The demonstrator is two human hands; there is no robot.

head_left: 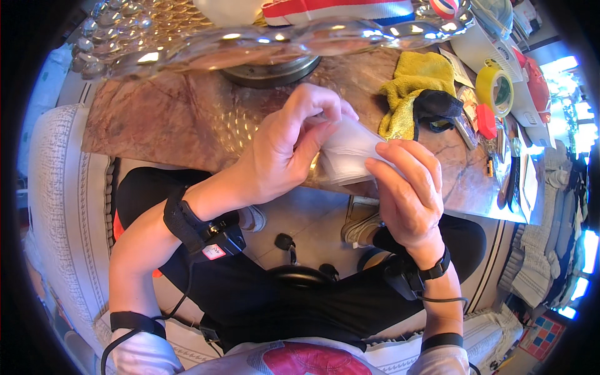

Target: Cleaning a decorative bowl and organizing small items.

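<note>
Between my two hands, over the near edge of the table, is a stack of thin whitish see-through sheets, perhaps small plastic bags. My left hand pinches its upper left corner with curled thumb and fingers. On the right side, my right hand grips the stack's edge between thumb and fingertips. The sheets fan slightly at their lower edge. Whether the fingers part any single sheet cannot be made out.
A clear beaded glass tray with a striped ribbon stands beyond my hands on a round base. Right on the marbled table lie a yellow cloth, a black cloth-like item, a tape roll and a red box.
</note>
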